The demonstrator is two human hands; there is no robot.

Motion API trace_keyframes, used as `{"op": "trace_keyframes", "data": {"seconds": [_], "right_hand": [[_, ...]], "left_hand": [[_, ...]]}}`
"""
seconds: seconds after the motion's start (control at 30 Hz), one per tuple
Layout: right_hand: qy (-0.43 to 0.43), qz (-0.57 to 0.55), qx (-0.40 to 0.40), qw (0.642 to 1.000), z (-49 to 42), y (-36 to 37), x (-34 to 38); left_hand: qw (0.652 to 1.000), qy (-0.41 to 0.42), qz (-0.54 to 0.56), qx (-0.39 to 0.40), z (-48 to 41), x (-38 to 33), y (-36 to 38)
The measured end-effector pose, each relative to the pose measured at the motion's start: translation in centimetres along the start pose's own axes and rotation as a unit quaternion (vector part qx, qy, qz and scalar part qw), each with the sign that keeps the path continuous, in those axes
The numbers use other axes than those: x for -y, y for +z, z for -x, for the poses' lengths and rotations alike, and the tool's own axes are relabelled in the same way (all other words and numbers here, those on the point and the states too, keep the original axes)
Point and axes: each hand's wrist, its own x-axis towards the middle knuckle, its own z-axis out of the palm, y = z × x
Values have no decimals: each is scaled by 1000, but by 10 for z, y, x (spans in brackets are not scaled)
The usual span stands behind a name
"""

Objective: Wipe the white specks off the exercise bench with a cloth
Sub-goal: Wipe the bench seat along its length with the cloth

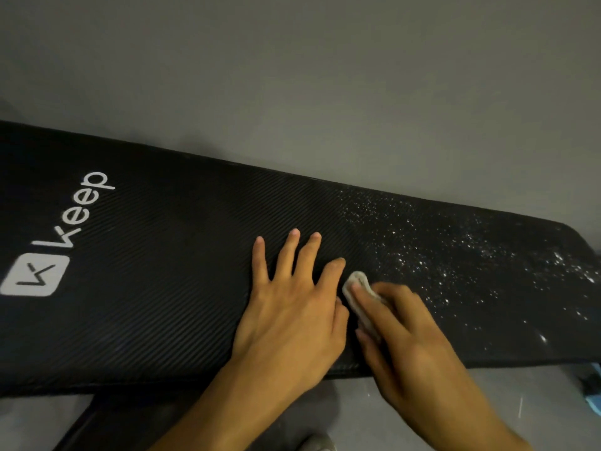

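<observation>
On my feed the black ribbed worktop [146, 304] runs across the middle of the frame from the left edge to the right edge, tilting down toward the right. A white square logo [35, 275] and the word "Keep" [84, 209] sit on its left part.

My left hand [292, 307] lies flat on the pad at the centre of the frame, fingers straight and spread wide, holding nothing. Just to its right, my right hand [406, 346] has its fingers curled over a small wadded white cloth [357, 283], pressing it onto the surface. The cloth is almost touching the left thumb.

The white specks [455, 255] are scattered over the right part of the worktop, from just above and right of the cloth out to the right end, thickest near the right edge of the frame. The pad left of the hands looks dark and free of them.

A grey wall [292, 76] fills the upper half. Grey floor [536, 395] shows at lower right, with something blue [593, 403] at the right edge; I cannot tell what it is.
</observation>
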Motion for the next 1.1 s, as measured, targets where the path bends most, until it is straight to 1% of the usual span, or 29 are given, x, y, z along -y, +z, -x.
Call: {"op": "trace_keyframes", "data": {"seconds": [0.1, 0.17, 0.27, 0.33, 0.37, 0.47, 0.53, 0.63, 0.73, 0.8, 0.87, 0.93, 1.03, 1.1], "right_hand": [[27, -8, -29, 999, -18, 6, 7], [27, 23, -51, 998, -52, 10, 1], [75, 47, -60, 994, -115, 19, -18], [90, 50, -64, 993, -136, 23, -21], [85, 51, -65, 993, -136, 24, -19], [34, 26, -63, 997, -108, 20, -7], [27, 16, -62, 998, -98, 16, -9], [63, 38, -90, 993, -134, 22, -24], [108, 42, -93, 989, -170, 29, -27], [97, 22, -86, 991, -165, 28, -23], [63, -2, -79, 995, -143, 25, -17], [58, 1, -86, 995, -133, 22, -15], [127, 21, -108, 986, -165, 28, -26], [139, 19, -106, 984, -188, 34, -22]], "left_hand": [[1000, -2, -2, -1, -1, -1, 0], [1000, -7, -9, 2, -2, -2, 1], [1000, -19, -18, 5, -3, -2, 2], [1000, -22, -18, 1, -2, -1, 2], [1000, -21, -16, -1, -2, -2, 1], [1000, -24, -3, -12, -2, -3, 0], [1000, -27, -2, -15, -2, -3, 1], [999, -32, -7, -13, -4, -4, 2], [999, -30, -5, -12, -4, -3, 3], [1000, -27, 1, -11, -4, -2, 3], [1000, -25, 2, -12, -3, -2, 3], [1000, -26, 2, -16, -4, -2, 2], [1000, -25, 4, -16, -5, -2, 2], [999, -27, 11, -18, -4, -1, 2]]}}
